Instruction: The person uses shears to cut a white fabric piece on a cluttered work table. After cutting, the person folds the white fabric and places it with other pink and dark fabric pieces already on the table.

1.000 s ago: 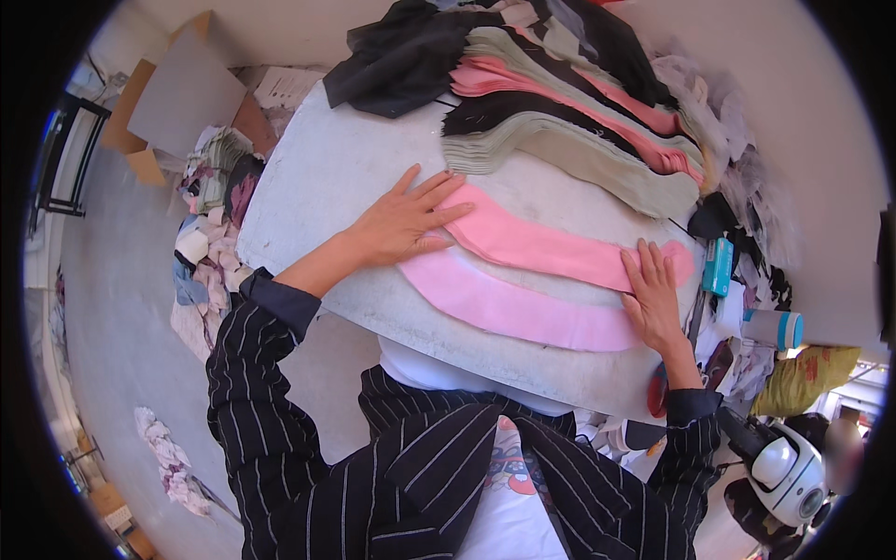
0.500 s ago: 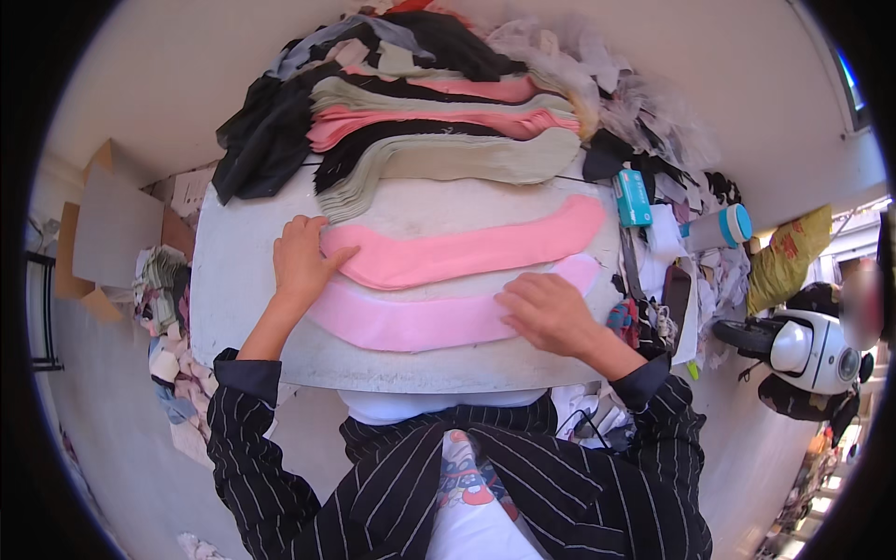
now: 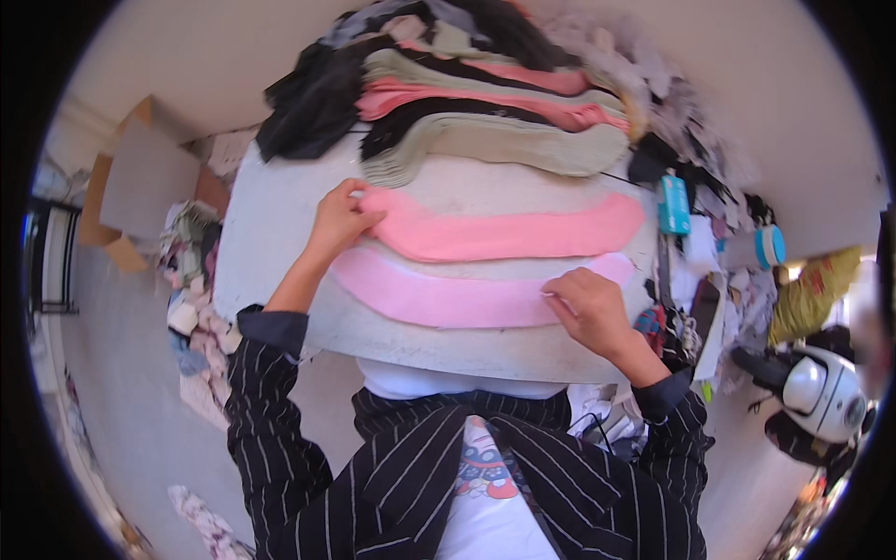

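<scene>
Two long curved fabric pieces lie one beyond the other across the white table [image 3: 280, 252]. The farther is a coral-pink fabric piece [image 3: 504, 235], and the nearer a pale pink fabric piece [image 3: 448, 301]. My left hand [image 3: 342, 222] pinches the upturned left end of the coral-pink piece between thumb and fingers. Over the right part of the pale pink piece is my right hand [image 3: 594, 313], its thumb and fingers pinched together at that piece's upper edge. The palm hides some of the cloth beneath.
Behind lie stacked curved pieces [image 3: 523, 147] in sage green, black and pink, with dark cloth [image 3: 308, 117] heaped around them. A teal box [image 3: 672, 205], a blue-lidded container [image 3: 767, 246] and scraps crowd the right side. A cardboard box [image 3: 149, 187] stands left; a white scooter [image 3: 821, 392] is far right.
My head view has shifted, so the scene sits farther right and higher. My left fingers have closed on the coral-pink piece's end. My right hand has gone from lying flat to a pinch.
</scene>
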A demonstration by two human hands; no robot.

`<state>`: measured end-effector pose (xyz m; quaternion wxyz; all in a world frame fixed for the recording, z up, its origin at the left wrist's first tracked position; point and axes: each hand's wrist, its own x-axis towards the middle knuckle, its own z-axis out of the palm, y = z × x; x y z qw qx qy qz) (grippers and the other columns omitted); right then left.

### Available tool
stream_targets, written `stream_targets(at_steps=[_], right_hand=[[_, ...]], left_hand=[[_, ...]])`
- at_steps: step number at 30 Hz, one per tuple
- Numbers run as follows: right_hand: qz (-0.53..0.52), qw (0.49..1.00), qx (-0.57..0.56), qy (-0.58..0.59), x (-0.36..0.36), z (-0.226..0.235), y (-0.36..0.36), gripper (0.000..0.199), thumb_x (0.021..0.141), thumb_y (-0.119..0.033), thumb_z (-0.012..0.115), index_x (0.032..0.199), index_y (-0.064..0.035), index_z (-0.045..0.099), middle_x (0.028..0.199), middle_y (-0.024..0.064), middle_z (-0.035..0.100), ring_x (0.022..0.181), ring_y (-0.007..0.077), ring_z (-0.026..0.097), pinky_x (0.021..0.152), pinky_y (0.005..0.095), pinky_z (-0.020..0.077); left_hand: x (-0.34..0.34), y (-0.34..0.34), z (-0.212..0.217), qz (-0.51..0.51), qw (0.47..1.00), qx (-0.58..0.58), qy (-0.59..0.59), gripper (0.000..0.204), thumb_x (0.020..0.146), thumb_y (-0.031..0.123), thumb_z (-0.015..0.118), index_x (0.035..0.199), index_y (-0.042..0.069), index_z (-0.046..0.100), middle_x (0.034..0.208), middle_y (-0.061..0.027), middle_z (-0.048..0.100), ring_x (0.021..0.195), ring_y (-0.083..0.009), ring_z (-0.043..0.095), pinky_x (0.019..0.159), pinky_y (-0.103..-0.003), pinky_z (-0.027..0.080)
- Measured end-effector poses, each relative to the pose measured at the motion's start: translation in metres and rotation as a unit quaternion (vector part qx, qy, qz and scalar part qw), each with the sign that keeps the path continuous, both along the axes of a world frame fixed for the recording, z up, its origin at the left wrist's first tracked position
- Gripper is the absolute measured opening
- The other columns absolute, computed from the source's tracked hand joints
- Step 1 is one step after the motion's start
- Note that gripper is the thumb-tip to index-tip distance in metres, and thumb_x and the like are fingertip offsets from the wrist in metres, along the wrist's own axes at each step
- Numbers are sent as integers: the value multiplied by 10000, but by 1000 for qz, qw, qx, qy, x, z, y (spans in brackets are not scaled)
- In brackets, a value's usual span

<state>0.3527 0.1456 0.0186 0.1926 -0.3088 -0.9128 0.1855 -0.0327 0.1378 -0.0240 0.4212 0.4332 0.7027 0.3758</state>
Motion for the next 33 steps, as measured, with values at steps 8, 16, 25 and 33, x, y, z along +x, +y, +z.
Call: stream_targets(at_steps=[8, 16, 25, 33], right_hand=[[29, 987, -158, 18, -137, 22, 46, 127, 772, -133, 711, 807, -18, 669, 751, 126, 666, 663, 267, 644, 617, 342, 497], [-27, 994, -15, -103, -225, -36, 61, 113, 740, -154, 689, 771, -45, 681, 780, 138, 682, 765, 311, 659, 699, 416, 511], [-16, 997, -21, -67, -221, -37, 55, 126, 752, -90, 574, 758, -40, 690, 779, 167, 680, 743, 341, 657, 692, 433, 516], [-36, 989, -131, 67, -201, -35, 65, 96, 786, -103, 639, 829, -57, 711, 767, 113, 684, 706, 286, 653, 657, 370, 506]], left_hand=[[-15, -6, -4, -3, 995, -18, -101, 444, 815, 71, 721, 1204, -19, 527, 741, -56, 656, 619, -118, 639, 435, -232, 429], [-21, -19, 2, 47, 998, 23, -35, 388, 848, 120, 682, 1196, -5, 564, 754, -76, 682, 603, -106, 643, 437, -242, 435], [-36, -56, 15, 127, 988, 88, 19, 305, 893, 155, 652, 1166, 28, 599, 858, -59, 697, 653, -83, 631, 491, -205, 415], [-14, -76, 29, 189, 967, 169, -37, 216, 899, 165, 657, 1032, -5, 659, 777, -44, 677, 630, -85, 617, 562, -215, 473]])
